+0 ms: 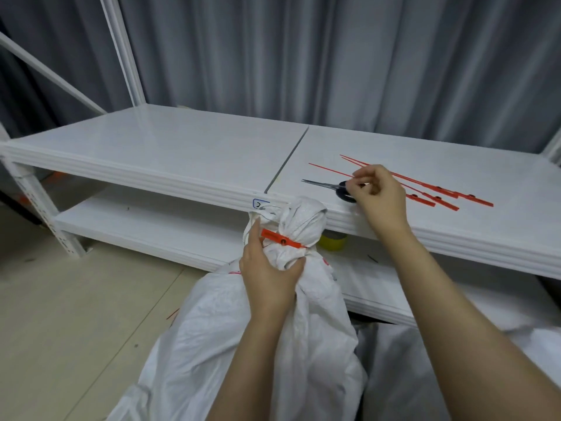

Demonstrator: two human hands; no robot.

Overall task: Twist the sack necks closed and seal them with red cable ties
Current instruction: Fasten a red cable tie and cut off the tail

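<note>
Sack (267, 344) neck gripped by left fingers (252, 249); right fingers (362, 179) curl over scissors (323, 184), grasp unclear.

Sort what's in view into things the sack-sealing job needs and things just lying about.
Job: white sack, its neck gripped by the left hand; fitted red tie on that neck; spare red ties on the top shelf; scissors under the right hand, probably for trimming.
Lying about: yellow tape roll on the lower shelf; red scrap on the floor.

Woven plastic sack (249, 344); glossy white shelf (170, 147)
</note>
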